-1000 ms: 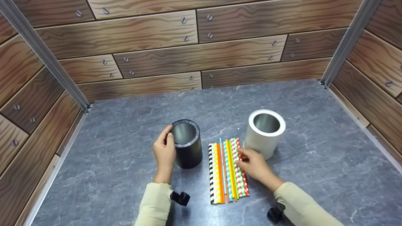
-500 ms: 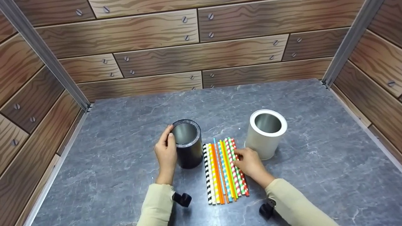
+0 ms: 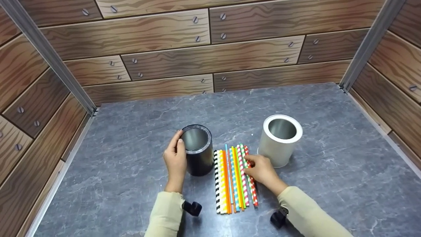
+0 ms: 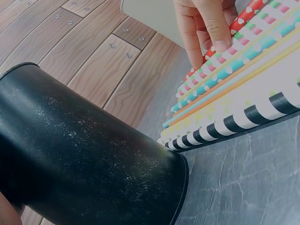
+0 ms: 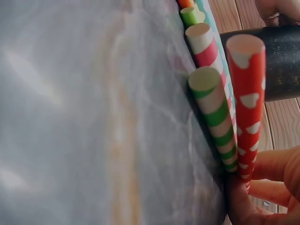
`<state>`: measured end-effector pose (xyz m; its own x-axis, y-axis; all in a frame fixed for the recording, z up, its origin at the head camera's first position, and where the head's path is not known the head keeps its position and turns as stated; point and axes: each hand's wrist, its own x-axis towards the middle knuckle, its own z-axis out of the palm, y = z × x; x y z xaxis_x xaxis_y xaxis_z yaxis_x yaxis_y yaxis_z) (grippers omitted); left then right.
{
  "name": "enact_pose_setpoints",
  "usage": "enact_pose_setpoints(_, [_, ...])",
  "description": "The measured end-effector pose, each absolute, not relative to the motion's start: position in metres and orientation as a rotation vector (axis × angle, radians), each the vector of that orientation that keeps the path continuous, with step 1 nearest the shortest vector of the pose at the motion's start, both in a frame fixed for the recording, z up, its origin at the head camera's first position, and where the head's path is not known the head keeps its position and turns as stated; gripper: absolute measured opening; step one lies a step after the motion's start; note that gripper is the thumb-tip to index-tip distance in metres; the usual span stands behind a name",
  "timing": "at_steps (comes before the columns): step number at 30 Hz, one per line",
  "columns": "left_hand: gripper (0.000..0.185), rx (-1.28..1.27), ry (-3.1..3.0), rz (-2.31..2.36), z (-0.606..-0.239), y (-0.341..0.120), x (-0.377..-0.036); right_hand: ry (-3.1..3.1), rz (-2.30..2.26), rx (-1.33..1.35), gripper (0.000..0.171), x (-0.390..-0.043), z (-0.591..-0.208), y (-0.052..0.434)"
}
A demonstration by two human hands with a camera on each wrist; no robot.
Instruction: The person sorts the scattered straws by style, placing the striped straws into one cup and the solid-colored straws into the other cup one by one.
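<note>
- Fingers (image 3: 251, 160) of the right hand (image 3: 261, 171) curl onto the red straw (image 3: 251, 177), outermost in the row of straws (image 3: 232, 179), lifting its near end slightly.
- Left hand (image 3: 176, 161) grips the black cup (image 3: 197, 151), just left of the row.
- Paper straws likely weigh almost nothing and crush easily; pinch lightly at mid-length.
- White cup (image 3: 279, 140) stands just beyond the right fingertips.

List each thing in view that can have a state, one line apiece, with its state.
Black cup: upright, empty, gripped by left hand.
White cup: upright, empty, untouched.
Paper straws: lying side by side on the table.
Right hand: fingertips on the red straw.
</note>
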<state>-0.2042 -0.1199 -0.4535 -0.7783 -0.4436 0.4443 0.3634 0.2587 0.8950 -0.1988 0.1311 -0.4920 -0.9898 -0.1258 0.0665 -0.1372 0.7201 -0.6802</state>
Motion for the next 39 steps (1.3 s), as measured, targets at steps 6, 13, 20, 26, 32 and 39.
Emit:
enact_pose_setpoints(6, [0.029, 0.079, -1.879, -1.598, -0.455, -0.119, -0.205, -2.907, 1.206, 0.184, 0.047, -0.198, -0.491, 0.133])
enact_pose_setpoints(13, [0.029, 0.069, -1.872, -1.608, -0.456, -0.119, -0.206, -2.894, 1.254, 0.147, 0.045, -0.198, -0.49, 0.132])
enact_pose_setpoints(20, [0.029, 0.075, -1.88, -1.58, -0.456, -0.119, -0.206, -2.862, 1.317, 0.112, 0.046, -0.197, -0.49, 0.132])
enact_pose_setpoints(26, [0.03, 0.078, -1.881, -1.551, -0.457, -0.12, -0.207, -2.772, 1.416, 0.083, 0.043, -0.198, -0.484, 0.129])
enact_pose_setpoints(32, [0.03, 0.061, -1.868, -1.542, -0.458, -0.12, -0.207, -2.709, 1.613, 0.041, 0.041, -0.2, -0.472, 0.126])
enact_pose_setpoints(39, [0.03, 0.054, -1.868, -1.541, -0.458, -0.119, -0.207, -2.599, 1.851, -0.03, 0.043, -0.203, -0.454, 0.123])
